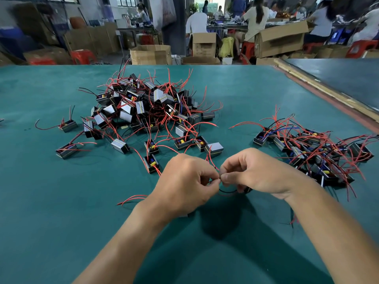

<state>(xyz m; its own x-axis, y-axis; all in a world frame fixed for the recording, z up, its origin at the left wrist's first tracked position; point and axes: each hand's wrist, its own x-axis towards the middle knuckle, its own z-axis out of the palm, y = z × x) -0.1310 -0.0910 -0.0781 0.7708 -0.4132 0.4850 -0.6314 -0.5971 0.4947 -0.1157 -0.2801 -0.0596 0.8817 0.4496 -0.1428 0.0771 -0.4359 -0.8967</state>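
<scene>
We take the big heap of small boxed units with red and black leads as our landmark. On its near side, the left hand and the right hand meet above the green table. Each hand has thumb and forefinger closed tightly on the wire ends, the two pinches almost touch, and the other fingers are curled in. We judge that the ends are held so close because they are being twisted or joined, and a short grip gives control over thin wire.

A black wire hangs in a loop under the pinch and goes to what seems a dark unit, mostly hidden below the right hand. Whether that hand also holds it, we cannot tell. Red leads come out from under the left hand.

To the right of the big heap, well apart, lies a smaller heap, where some blue wires show too. We suppose one heap is waiting and the other finished, kept apart so they do not mix, but which is which we cannot say.

Counted: two hands and two heaps. At the near edge of the big heap at least seven single units lie apart from it. The units inside the heaps are too tangled to count.
</scene>
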